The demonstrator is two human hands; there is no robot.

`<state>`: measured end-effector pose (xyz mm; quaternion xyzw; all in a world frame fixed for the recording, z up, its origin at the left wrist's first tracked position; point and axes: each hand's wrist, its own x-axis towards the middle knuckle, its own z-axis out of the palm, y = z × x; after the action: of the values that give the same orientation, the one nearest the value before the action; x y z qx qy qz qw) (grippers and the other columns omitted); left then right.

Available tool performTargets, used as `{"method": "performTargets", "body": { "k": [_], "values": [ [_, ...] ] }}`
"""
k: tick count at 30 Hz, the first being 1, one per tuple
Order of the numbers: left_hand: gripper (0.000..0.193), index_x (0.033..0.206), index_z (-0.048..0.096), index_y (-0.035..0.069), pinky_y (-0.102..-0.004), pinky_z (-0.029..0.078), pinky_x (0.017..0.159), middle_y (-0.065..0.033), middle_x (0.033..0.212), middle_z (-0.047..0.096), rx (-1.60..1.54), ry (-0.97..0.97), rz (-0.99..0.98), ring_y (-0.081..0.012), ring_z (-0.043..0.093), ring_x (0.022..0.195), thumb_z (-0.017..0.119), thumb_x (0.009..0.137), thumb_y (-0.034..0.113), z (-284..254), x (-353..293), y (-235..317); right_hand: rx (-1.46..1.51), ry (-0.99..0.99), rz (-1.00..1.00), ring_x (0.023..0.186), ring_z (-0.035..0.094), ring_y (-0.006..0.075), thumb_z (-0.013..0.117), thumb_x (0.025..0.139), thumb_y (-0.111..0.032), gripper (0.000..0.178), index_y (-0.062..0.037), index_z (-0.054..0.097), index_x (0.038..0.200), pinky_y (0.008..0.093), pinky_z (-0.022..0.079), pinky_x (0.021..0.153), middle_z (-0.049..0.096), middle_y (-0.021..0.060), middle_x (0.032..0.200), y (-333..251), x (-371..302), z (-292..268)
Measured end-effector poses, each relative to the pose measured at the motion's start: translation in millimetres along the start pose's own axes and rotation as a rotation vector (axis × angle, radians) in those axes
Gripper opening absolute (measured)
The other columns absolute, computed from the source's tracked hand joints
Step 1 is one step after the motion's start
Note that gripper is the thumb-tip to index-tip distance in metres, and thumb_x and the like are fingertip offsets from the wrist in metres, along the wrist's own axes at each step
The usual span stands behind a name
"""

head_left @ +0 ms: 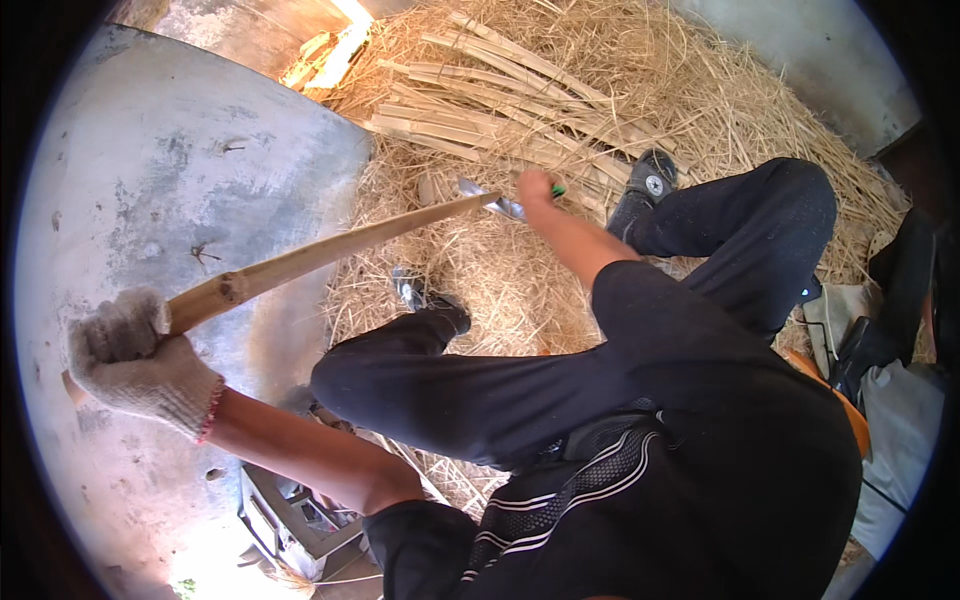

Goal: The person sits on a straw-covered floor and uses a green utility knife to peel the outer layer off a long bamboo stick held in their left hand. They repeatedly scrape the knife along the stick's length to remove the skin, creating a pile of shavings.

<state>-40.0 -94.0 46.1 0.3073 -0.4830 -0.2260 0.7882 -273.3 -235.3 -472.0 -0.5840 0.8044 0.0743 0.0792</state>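
My left hand (145, 365), in a pale knitted work glove, is wrapped round the thick near end of a long split bamboo strip (335, 244). The strip slants up and to the right, with a node just past the glove. Its far end meets the shiny blade of a knife (509, 209). My bare right hand (536, 187) is closed on the knife, and a bit of green handle shows beside the fist. Whether the blade is biting into the bamboo I cannot tell.
Split bamboo slats (500, 125) lie piled ahead on a thick bed of shavings (730, 120). A stained grey wall (190, 180) rises close on the left. My legs and shoes (650, 178) flank the work. A box-like frame (295, 535) stands lower left, grey cloth (900, 430) at right.
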Motion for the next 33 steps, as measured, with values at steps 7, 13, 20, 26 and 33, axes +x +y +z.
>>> {"method": "performTargets", "body": {
  "k": [7, 13, 20, 26, 33],
  "values": [
    [0.041, 0.052, 0.025, 0.020, -0.0255, 0.021, 0.035, 0.0044, 0.044, 0.022, 0.028, 0.041, 0.016, -0.0087, 0.017, 0.038, 0.051, 0.083, 0.010, -28.7, 2.1, -0.4, 0.651, 0.030, -0.255, 0.081, 0.068, 0.0262, 0.059, 0.090, -0.028, 0.028, -0.0027, 0.062, 0.102, 0.0437, 0.052, 0.066, 0.068, 0.0135, 0.088, 5.2, -70.9, -68.2],
    [0.041, 0.053, 0.024, 0.020, -0.0255, 0.020, 0.033, 0.0033, 0.044, 0.021, -0.028, -0.057, 0.018, -0.0095, 0.017, 0.037, 0.051, 0.082, 0.011, -31.6, 0.6, -1.7, 1.143, -0.319, -0.095, 0.077, 0.066, 0.0257, 0.065, 0.087, -0.041, 0.048, 0.0025, 0.056, 0.104, 0.0397, 0.052, 0.070, 0.067, 0.0151, 0.086, -32.1, -39.2, -52.7],
    [0.038, 0.053, 0.027, 0.019, -0.0251, 0.024, 0.031, 0.0038, 0.045, 0.021, 0.014, -0.018, 0.043, -0.0101, 0.018, 0.035, 0.050, 0.082, 0.013, -59.7, 5.1, -3.7, 1.469, -0.382, 0.071, 0.057, 0.061, 0.0163, 0.071, 0.084, -0.027, 0.037, 0.0041, 0.058, 0.100, 0.0312, 0.047, 0.048, 0.066, 0.0120, 0.080, -62.7, -26.7, -15.8],
    [0.038, 0.054, 0.026, 0.018, -0.0254, 0.022, 0.032, 0.0039, 0.047, 0.020, 0.161, 0.319, 0.144, -0.0103, 0.015, 0.036, 0.048, 0.083, 0.012, -45.4, -0.6, -8.7, 1.363, -0.213, 0.187, 0.065, 0.066, 0.0243, 0.067, 0.084, -0.021, 0.027, 0.0042, 0.062, 0.093, 0.0363, 0.051, 0.054, 0.067, 0.0162, 0.080, -78.4, -26.7, -6.7],
    [0.039, 0.054, 0.025, 0.019, -0.0244, 0.024, 0.033, 0.0059, 0.045, 0.018, 0.091, 0.074, 0.078, -0.0076, 0.016, 0.037, 0.047, 0.085, 0.009, -87.7, 1.8, -4.6, 1.032, -0.076, 0.242, 0.101, 0.062, 0.0402, 0.061, 0.087, -0.037, 0.046, 0.0051, 0.060, 0.106, 0.0463, 0.049, 0.086, 0.063, 0.0279, 0.107, 15.4, 0.0, 9.3]
  ]
}}
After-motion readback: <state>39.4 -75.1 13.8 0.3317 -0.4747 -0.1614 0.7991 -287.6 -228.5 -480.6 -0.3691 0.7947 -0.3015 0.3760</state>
